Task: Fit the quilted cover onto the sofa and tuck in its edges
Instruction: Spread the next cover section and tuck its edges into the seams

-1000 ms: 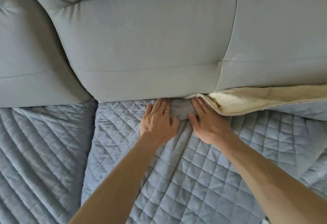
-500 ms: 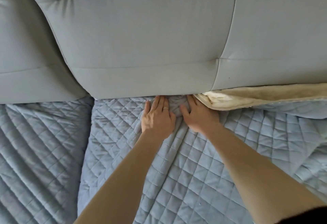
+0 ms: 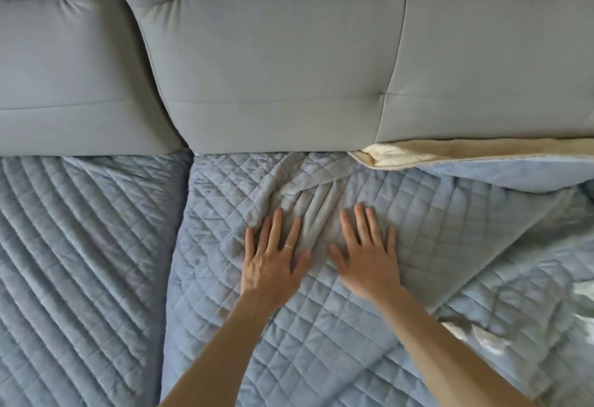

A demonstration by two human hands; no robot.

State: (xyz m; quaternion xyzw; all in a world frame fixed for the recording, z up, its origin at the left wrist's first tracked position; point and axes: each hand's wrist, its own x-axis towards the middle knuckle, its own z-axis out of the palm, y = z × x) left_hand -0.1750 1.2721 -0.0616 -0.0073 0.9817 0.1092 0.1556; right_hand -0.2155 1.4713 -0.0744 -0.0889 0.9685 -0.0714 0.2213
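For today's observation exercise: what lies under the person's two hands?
The left hand and right hand rest flat on the quilted cover, beside its wrinkles. The sofa seat beneath the cover is hidden.

I am in a home, most likely a living room: a wide grey sofa (image 3: 482, 62) with plump, tufted back cushions (image 3: 273, 69) fills everything I see, and a blue quilted cover (image 3: 321, 336) is spread over its seats (the cream fleecy underside (image 3: 393, 159) is turned up on my right, just under the cushions).
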